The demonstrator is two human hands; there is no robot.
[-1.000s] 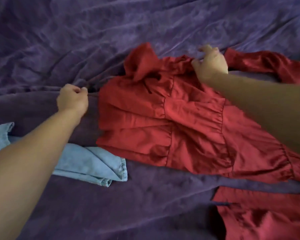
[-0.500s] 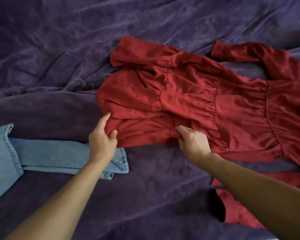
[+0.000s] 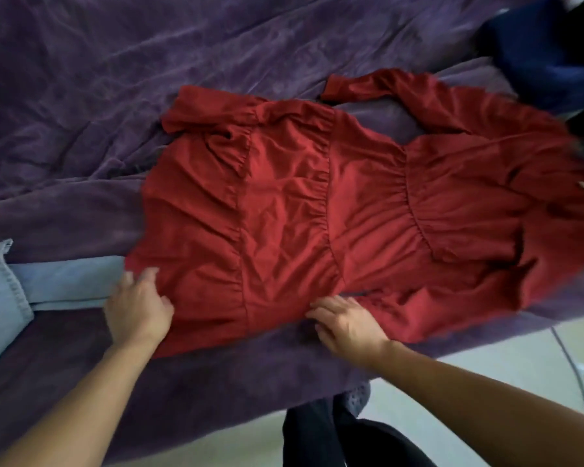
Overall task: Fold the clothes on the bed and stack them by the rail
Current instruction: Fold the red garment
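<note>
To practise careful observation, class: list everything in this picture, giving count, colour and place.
dress: one, red, spread across the bed's middle.
bedspread: one, purple, beneath the clothes.
jeans: one, pale blue, left, beside the dress.
garment: one, navy, top right corner.
floor: pale, lower right.
black cloth: one, bottom centre.
left hand: one, resting on the dress's near left corner.
right hand: one, flat on the dress's near hem.
</note>
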